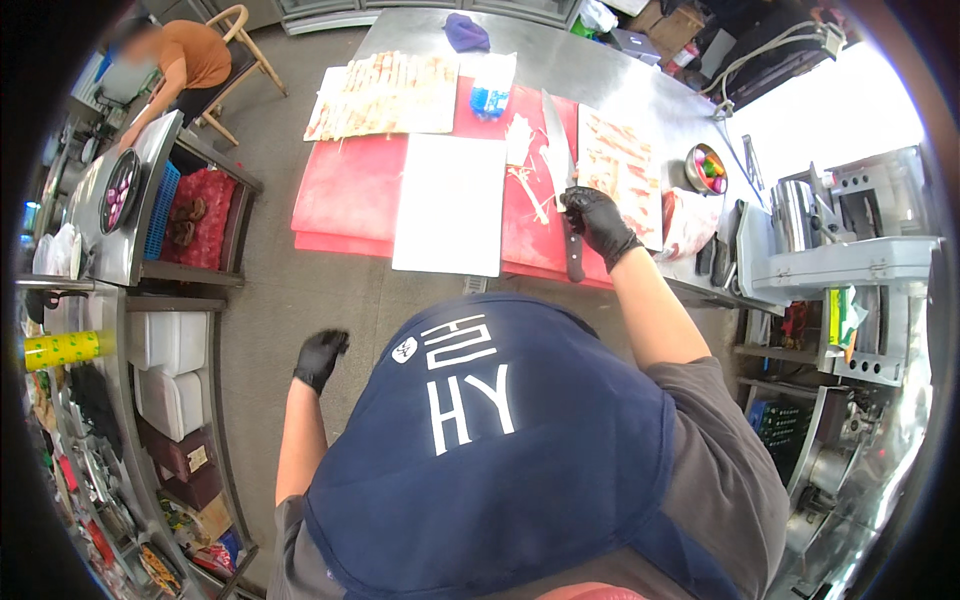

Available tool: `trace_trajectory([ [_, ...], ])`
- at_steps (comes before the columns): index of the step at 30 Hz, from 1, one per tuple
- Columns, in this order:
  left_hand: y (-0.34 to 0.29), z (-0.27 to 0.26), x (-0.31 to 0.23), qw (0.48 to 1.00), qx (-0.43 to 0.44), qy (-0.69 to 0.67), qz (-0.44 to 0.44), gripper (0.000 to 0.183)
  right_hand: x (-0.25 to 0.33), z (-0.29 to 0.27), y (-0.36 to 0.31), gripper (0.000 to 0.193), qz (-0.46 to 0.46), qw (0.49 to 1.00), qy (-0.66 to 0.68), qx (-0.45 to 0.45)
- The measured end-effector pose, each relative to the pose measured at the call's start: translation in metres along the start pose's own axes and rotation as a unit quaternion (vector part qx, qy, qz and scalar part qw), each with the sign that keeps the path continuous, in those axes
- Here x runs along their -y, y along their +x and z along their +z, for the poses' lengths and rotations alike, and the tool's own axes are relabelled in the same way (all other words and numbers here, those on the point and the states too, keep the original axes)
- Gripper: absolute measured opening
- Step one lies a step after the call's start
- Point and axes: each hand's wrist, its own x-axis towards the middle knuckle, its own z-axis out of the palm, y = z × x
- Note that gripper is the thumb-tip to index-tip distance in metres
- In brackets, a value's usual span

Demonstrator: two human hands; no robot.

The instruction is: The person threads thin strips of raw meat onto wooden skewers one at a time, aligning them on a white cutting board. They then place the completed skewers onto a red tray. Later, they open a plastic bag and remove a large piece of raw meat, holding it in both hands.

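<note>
One long knife (558, 140) has a dark, riveted handle (574, 260).

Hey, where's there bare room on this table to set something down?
Bare patches: the red board between the left rows of meat and the white panel; the panel's top; and the steel table right of the purple cloth. Crowded: around the right hand, with knife, scraps, more meat.

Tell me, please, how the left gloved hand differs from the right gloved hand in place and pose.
Place: the left gloved hand is over the gray floor, away from the steel table; the right gloved hand is over the table, at the black-handled knife.
Pose: the left gloved hand hangs low; the right gloved hand is stretched forward.
Both wear black gloves.
</note>
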Motion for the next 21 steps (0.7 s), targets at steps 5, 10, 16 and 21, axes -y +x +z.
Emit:
trace_trajectory([
  [5,0.026,0.072,-0.209,0.966,0.096,-0.126,0.206,0.031,0.01,0.019,-0.027,0.01,-0.045,0.997,-0.013,0.068],
  [10,0.064,0.164,-0.308,0.96,0.154,-0.029,0.23,0.03,0.012,0.037,-0.04,0.013,-0.077,0.989,-0.113,0.055],
  [16,0.086,0.207,-0.318,0.972,0.142,-0.015,0.186,0.021,-0.004,0.027,-0.039,0.015,-0.105,0.984,-0.144,0.026],
  [21,0.1,0.223,-0.314,0.968,0.147,0.036,0.202,0.019,-0.022,0.016,-0.034,0.012,-0.081,0.995,-0.047,0.022],
])
